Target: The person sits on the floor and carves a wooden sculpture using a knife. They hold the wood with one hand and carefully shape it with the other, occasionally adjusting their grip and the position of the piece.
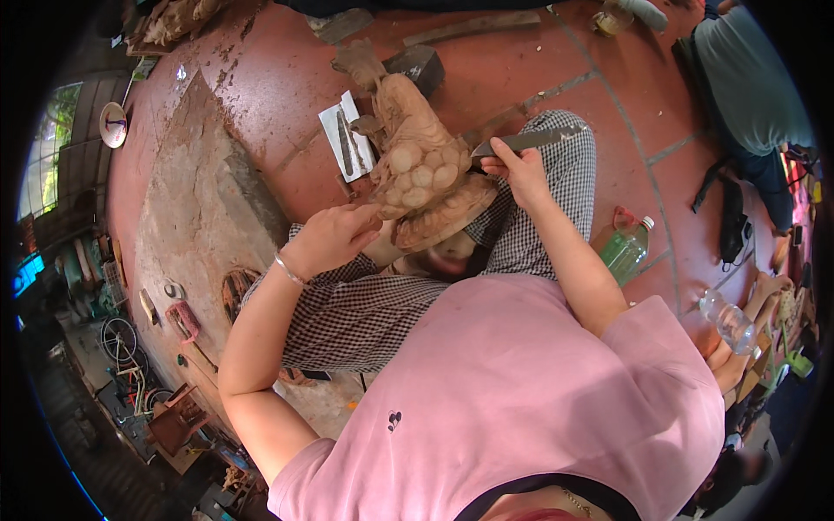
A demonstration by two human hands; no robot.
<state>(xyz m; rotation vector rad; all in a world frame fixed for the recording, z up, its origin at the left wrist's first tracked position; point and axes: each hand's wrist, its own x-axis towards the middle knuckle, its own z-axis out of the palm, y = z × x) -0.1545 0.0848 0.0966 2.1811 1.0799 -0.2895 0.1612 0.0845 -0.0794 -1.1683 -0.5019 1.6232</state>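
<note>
A reddish-brown wood carving [414, 130] with a cluster of round, coin-like discs leans between my crossed legs. Its broad, rounded base points toward me. My left hand [334, 236] has its fingers bent against the carving's near left edge, gripping or steadying it. On the other side, my right hand [519, 174] pinches a flat dark-grey strip [543, 137], perhaps a file or folded sandpaper; its kind is not clear. The strip reaches out over my right knee, close beside the carving. Beyond the carving's left side lies a white sheet [331, 130] with a dark, narrow piece on it.
A large stone-like slab [187, 191] fills the left floor, with a pink-handled brush [182, 321] near it. At right stand a green bottle [625, 252] and a clear bottle [728, 321]. A dark block [417, 68] sits behind the carving. Another person [751, 87] is at upper right.
</note>
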